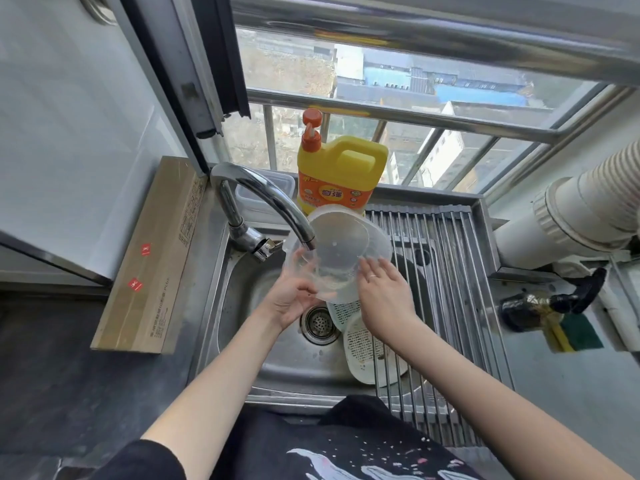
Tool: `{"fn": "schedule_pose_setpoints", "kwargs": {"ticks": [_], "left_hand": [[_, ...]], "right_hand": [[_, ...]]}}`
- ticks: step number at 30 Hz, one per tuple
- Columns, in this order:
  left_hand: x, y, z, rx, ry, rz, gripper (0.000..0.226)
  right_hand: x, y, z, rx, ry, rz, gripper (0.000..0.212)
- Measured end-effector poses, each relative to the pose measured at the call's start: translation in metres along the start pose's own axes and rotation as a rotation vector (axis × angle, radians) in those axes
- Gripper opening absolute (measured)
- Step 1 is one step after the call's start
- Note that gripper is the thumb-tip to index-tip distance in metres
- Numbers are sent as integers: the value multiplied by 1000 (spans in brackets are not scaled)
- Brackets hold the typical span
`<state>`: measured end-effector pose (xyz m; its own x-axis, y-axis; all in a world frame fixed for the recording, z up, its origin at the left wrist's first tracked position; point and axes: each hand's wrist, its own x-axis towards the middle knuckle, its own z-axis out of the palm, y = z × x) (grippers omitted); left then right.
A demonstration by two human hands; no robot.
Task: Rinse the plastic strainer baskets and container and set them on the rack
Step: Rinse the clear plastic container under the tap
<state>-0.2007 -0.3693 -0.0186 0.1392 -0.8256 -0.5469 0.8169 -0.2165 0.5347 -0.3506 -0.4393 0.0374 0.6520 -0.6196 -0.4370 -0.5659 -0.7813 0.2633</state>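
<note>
**Slip risk at the tap**

We hold the container (332, 258) under the faucet (270, 202), over the sink (242, 341). Left hand (294, 299) grips its near-left rim; right hand (384, 292) rests flat, fingers straight. Wet plastic, one-hand grip: it could drop onto the baskets (360, 348) below. Rack (450, 271) sits right.

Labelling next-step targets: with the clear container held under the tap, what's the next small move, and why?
Probably tip the clear plastic container to pour out over the steel sink. The left hand grips its lower rim under the chrome faucet spout, the right hand lies flat on its side, and the white strainer baskets wait in the sink, the roll-up rack bare.
</note>
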Motion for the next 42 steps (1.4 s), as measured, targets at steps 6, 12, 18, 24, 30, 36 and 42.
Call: {"fn": "schedule_pose_setpoints", "kwargs": {"ticks": [6, 12, 18, 24, 30, 36, 42], "left_hand": [[-3, -9, 11, 135, 67, 61, 78], [-7, -10, -2, 176, 140, 77, 80], [-6, -12, 2, 275, 121, 108, 77], [-7, -8, 0, 345, 171, 124, 80], [-5, -9, 0, 288, 196, 114, 79], [-2, -12, 8, 231, 204, 88, 75], [-1, -17, 16, 203, 237, 76, 74]], "right_hand": [[13, -47, 10, 235, -176, 170, 80], [14, -23, 21, 226, -46, 85, 76], [13, -40, 33, 433, -147, -118, 85], [19, -24, 35, 171, -53, 106, 79], [23, -18, 39, 193, 9, 40, 79], [23, -44, 43, 452, -52, -101, 72], [21, -38, 42, 163, -21, 152, 77]]}}
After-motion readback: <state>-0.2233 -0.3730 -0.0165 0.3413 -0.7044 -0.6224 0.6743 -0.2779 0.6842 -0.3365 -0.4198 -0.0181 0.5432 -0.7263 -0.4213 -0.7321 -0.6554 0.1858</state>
